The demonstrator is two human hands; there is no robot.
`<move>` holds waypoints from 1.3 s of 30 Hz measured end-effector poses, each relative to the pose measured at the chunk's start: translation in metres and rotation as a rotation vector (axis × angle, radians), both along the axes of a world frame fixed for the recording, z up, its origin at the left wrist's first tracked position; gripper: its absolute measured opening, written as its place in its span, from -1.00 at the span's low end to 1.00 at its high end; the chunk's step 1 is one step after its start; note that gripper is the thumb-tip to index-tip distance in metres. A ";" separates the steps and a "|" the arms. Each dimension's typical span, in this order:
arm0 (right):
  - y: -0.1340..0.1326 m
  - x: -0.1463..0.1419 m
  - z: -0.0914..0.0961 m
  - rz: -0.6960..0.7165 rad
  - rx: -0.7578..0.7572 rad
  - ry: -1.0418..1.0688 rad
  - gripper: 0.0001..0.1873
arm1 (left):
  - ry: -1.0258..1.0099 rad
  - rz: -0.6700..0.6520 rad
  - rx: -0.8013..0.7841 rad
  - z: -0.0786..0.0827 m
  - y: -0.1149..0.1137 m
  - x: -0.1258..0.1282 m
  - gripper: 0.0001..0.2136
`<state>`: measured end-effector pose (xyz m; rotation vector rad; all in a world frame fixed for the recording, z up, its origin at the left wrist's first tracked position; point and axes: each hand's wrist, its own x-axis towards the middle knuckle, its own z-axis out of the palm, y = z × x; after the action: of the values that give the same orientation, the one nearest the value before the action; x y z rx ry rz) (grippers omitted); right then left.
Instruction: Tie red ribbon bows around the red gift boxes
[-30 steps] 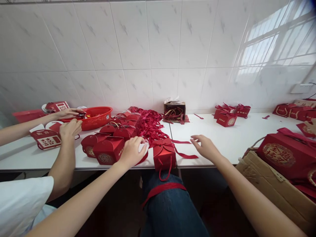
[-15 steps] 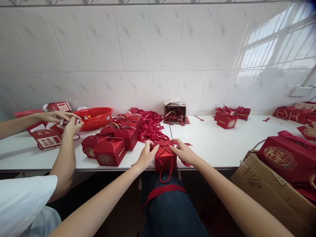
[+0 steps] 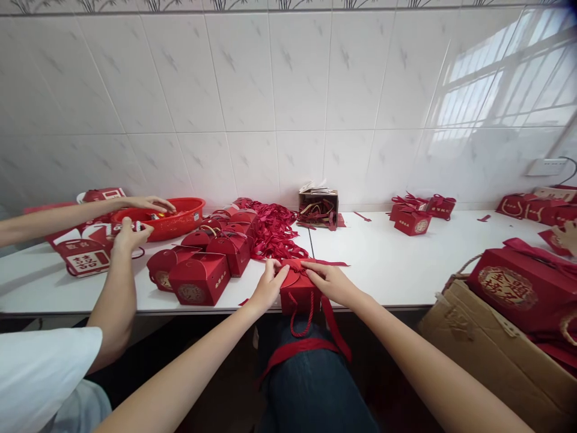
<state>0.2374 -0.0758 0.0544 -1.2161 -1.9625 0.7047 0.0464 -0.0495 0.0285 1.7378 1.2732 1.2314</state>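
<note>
A small red gift box [image 3: 287, 304] with a red rope handle stands at the table's front edge, right in front of me. Red ribbon [image 3: 332, 328] crosses its petal-shaped lid, and one tail hangs down past the right side. My left hand [image 3: 270, 287] is closed in a pinch on the ribbon at the lid's left side. From the right, my right hand [image 3: 331, 281] pinches the ribbon near the middle of the lid. The fingers partly cover where the ribbon crosses. Another strip of ribbon lies over my knee.
Left of me are several closed red boxes [image 3: 201, 279] and a heap of loose ribbon [image 3: 277, 231]. A co-worker's hands are at a red basin [image 3: 180, 225] and an open box [image 3: 88, 255]. Tied boxes [image 3: 412, 222] stand back right; a cardboard carton [image 3: 478, 337] is at right.
My right hand has moved left over the lid, toward the middle. A ribbon tail now hangs down the box's right side. The co-worker's far hand has moved into the basin.
</note>
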 end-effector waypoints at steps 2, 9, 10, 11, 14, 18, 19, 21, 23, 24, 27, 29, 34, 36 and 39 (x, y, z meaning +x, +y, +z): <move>0.002 -0.001 -0.003 0.000 -0.015 0.066 -0.55 | 0.026 -0.016 -0.008 0.002 0.000 -0.002 -0.75; 0.006 0.015 0.002 0.003 -0.199 0.314 -0.55 | 0.194 -0.058 -0.128 0.024 0.000 -0.028 -0.68; 0.006 0.019 0.005 0.014 -0.183 0.294 -0.58 | 0.218 -0.066 -0.175 0.029 0.001 -0.033 -0.68; 0.005 0.023 0.007 0.026 -0.152 0.269 -0.63 | 0.245 -0.085 -0.239 0.035 0.003 -0.038 -0.70; 0.002 0.037 0.015 0.087 -0.056 0.204 -0.75 | 0.322 -0.237 -0.492 0.051 0.006 -0.049 -0.76; -0.006 0.046 0.024 0.070 0.092 -0.063 -0.76 | 0.326 -0.523 -0.706 0.067 0.003 -0.055 -0.78; -0.008 0.045 0.025 -0.001 0.160 -0.158 -0.76 | 0.305 -0.572 -0.714 0.068 0.002 -0.054 -0.77; -0.010 0.042 0.024 -0.199 0.273 -0.288 -0.75 | 0.236 -0.616 -0.690 0.068 -0.002 -0.050 -0.75; -0.010 0.035 0.020 -0.370 0.335 -0.267 -0.73 | 0.126 -0.592 -0.630 0.065 -0.006 -0.044 -0.71; -0.009 0.032 0.018 -0.410 0.357 -0.201 -0.71 | 0.064 -0.566 -0.599 0.063 -0.008 -0.041 -0.68; -0.006 0.020 0.014 -0.377 0.377 0.068 -0.71 | -0.113 -0.467 -0.515 0.057 -0.014 -0.032 -0.61; -0.005 0.012 0.014 -0.316 0.324 0.209 -0.72 | -0.195 -0.397 -0.473 0.054 -0.018 -0.024 -0.62; -0.003 -0.011 0.019 -0.171 0.084 0.251 -0.72 | -0.184 -0.227 -0.319 0.050 -0.026 0.002 -0.66; -0.002 -0.017 0.022 -0.122 0.028 0.202 -0.72 | -0.101 -0.190 -0.199 0.048 -0.029 0.009 -0.70; -0.002 -0.020 0.028 -0.065 -0.048 0.178 -0.80 | 0.116 -0.122 0.003 0.044 -0.032 0.014 -0.67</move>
<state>0.2175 -0.0774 0.0821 -1.1974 -1.7618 0.8018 0.0605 -0.0820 0.0727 1.8838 1.2112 1.0772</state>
